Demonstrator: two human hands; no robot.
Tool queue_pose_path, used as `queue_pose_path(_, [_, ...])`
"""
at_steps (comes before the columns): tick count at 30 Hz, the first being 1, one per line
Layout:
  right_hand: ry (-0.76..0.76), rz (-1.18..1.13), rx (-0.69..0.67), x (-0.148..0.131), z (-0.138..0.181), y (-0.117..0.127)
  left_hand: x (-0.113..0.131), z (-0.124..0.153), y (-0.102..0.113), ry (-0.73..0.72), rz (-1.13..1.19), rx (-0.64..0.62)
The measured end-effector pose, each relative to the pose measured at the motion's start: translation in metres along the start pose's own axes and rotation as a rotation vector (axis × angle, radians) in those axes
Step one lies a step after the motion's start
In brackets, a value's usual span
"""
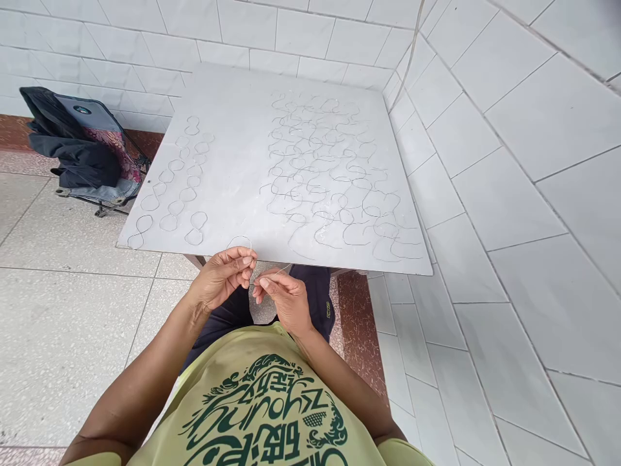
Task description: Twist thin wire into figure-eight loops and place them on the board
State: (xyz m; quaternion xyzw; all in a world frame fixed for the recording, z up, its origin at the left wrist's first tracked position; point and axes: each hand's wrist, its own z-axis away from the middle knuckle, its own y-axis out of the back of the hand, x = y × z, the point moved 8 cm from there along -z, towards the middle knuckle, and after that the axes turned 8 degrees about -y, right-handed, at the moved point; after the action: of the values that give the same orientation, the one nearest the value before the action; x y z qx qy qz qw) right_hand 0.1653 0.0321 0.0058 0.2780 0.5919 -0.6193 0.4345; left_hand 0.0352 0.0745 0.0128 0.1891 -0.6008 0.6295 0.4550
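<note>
My left hand (pixel 226 275) is closed in a pinch on a thin wire (pixel 239 238), whose curved loop stands up above the fingertips. My right hand (pixel 286 296) is just to the right and a little lower, its thumb and fingers pinching the same thin piece near its other end. Both hands are in front of the near edge of the white table (pixel 237 162). On the table's left side lie several wire figure-eights (pixel 196 228). Across the right half are many loose curved wire pieces (pixel 334 175), some overlapping.
A folding chair (pixel 114 139) with dark clothing (pixel 77 149) on it stands left of the table. White tiled walls (pixel 504 213) enclose the table at the back and right. A cable (pixel 412 52) hangs in the corner. Speckled tiles cover the floor (pixel 72 310).
</note>
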Motion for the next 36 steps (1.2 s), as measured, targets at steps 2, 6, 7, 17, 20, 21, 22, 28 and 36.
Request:
queue_pose_path(2, [0.010, 0.005, 0.022, 0.003, 0.001, -0.001, -0.001, -0.002, 0.002, -0.004, 0.002, 0.008])
queue_pose_path(6, [-0.010, 0.035, 0.097, 0.008, 0.001, 0.004, -0.001, -0.002, 0.005, 0.008, -0.035, -0.019])
queue_pose_path(7, [-0.007, 0.050, 0.122, 0.008, 0.001, 0.007, 0.000, -0.002, 0.005, 0.012, -0.056, -0.036])
queue_pose_path(17, [-0.010, 0.092, 0.156, 0.004, -0.001, 0.016, 0.011, 0.004, -0.002, -0.022, -0.208, -0.081])
queue_pose_path(20, [-0.055, 0.062, 0.129, 0.010, -0.002, 0.012, 0.004, 0.004, -0.001, -0.021, -0.236, -0.017])
queue_pose_path(21, [-0.072, 0.053, 0.118, 0.012, -0.002, 0.011, 0.003, 0.004, 0.000, -0.023, -0.238, 0.004])
queue_pose_path(22, [-0.088, 0.046, 0.110, 0.014, -0.002, 0.011, 0.002, 0.004, 0.001, -0.026, -0.243, 0.019])
queue_pose_path(28, [-0.124, -0.002, 0.142, 0.012, -0.005, 0.020, 0.004, 0.005, 0.002, -0.025, -0.323, 0.005])
queue_pose_path(36, [-0.314, -0.180, -0.069, 0.014, -0.003, 0.001, 0.000, -0.001, -0.003, -0.027, -0.263, -0.268])
